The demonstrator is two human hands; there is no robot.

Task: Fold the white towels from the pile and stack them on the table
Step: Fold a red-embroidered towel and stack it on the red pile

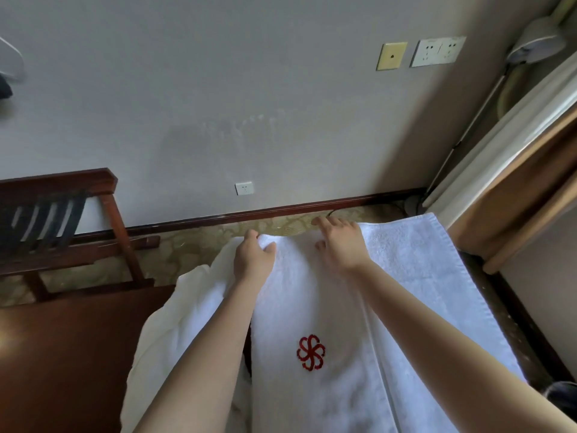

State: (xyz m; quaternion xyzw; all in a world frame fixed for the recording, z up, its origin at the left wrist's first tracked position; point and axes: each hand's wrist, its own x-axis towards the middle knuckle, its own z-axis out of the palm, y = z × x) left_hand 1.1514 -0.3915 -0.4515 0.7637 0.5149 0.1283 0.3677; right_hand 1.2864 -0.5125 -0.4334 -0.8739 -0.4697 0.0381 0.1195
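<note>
A person stands at the counter (62, 354) with both arms stretched out over one white towel (312, 307). The towel lies long and flat along the right side of the counter and reaches all the way to the far edge. One long side is laid over the middle, so a strip of the towel is double. A red mark (310, 353) shaped like a flower shows on that top layer, near the person.

The left grip (254, 256) is at the far left corner of the top layer. Its thumb is on top and its fingers curl under the cloth, so it holds that corner. The right grip (338, 245) is just beside it at the far edge, with its fingers spread out and straight. It holds nothing. I cannot tell if it presses on the towel or only floats over it.

To the left of the towel, touching it, is the pile (175, 323) of white cloth. It is soft and lumpy and not yet folded. It hangs over the near part of the counter.

I think the job is only at the start. This towel has one long fold, or is just getting it. It needs more folds before it is small and neat. I see no stack of folded towels anywhere on the counter. So this towel has to be finished and put down as the bottom of the stack, and then the pile has to be done.

A dark wood chair (46, 220) stands past the far left corner, by the wall.
</note>
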